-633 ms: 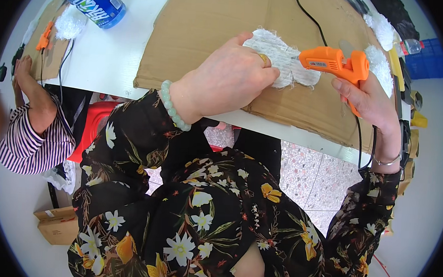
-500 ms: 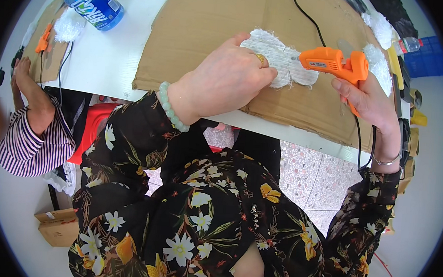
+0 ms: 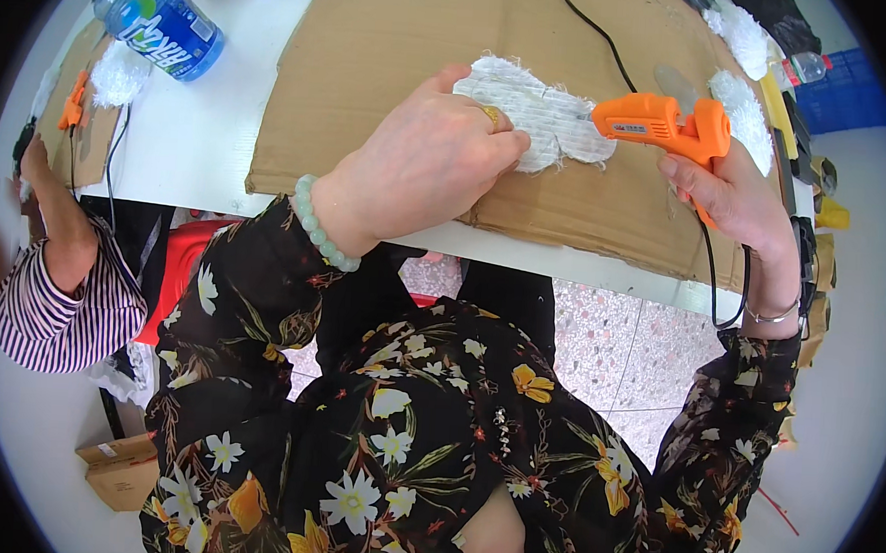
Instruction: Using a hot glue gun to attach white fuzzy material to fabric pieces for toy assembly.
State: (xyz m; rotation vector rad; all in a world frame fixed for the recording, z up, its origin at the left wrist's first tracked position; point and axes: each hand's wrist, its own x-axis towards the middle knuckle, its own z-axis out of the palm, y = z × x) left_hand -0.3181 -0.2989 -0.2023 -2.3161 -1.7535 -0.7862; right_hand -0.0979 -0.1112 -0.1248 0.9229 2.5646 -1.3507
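A white, ribbed piece of cloth [image 3: 543, 127] with frayed edges lies on a brown cardboard sheet [image 3: 364, 62]. My left hand [image 3: 419, 160], fingers curled, grips its left part; the fingertips are partly hidden under the hand. In my right hand [image 3: 733, 197] is an orange hot glue gun [image 3: 651, 122], held by its handle. Its nozzle points left, at the cloth's right end; whether it touches the cloth I cannot tell. A black cord hangs from the handle in a loop beside my right wrist.
A blue-labelled bottle [image 3: 166, 27] stands on the white table [image 3: 185, 138]. White fluffy bundles [image 3: 742, 117] lie on the right, near a blue crate [image 3: 853, 93]. At the left, a person in a striped top [image 3: 66, 302] sits near a second orange glue gun [image 3: 72, 102].
The whole view has shifted slightly. Relative to the cloth, the glue gun's nozzle has moved a little right, nearer the cloth's right end. The person at the left has moved an arm.
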